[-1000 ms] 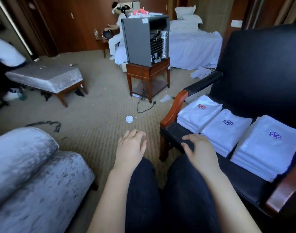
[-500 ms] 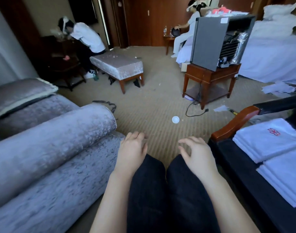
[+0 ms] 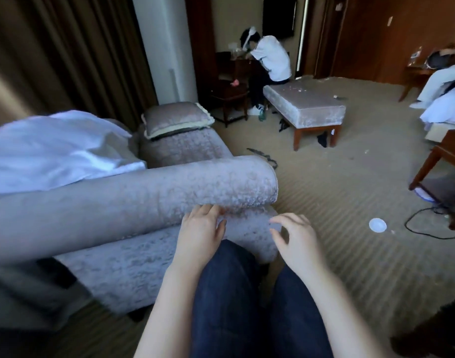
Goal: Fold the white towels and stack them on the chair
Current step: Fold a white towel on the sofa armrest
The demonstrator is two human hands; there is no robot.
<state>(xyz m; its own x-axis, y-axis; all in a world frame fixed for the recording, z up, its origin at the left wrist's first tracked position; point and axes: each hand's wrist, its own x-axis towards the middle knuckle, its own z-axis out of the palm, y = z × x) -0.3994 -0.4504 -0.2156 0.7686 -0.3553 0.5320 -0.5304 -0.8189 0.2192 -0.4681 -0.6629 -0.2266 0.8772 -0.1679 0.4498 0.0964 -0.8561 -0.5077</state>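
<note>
Beige carpet; grey sofa left, white towels heaped on its seat; bench beyond. Left hand, right hand: apart, empty, fingers spread, over knees

Hotel room interior: striped beige carpet covers the floor, with brown curtains at upper left and dark wood panelling along the far wall. A grey velvet sofa with a cushion fills the left; an upholstered bench stands mid-room, a wooden side table at right.
</note>
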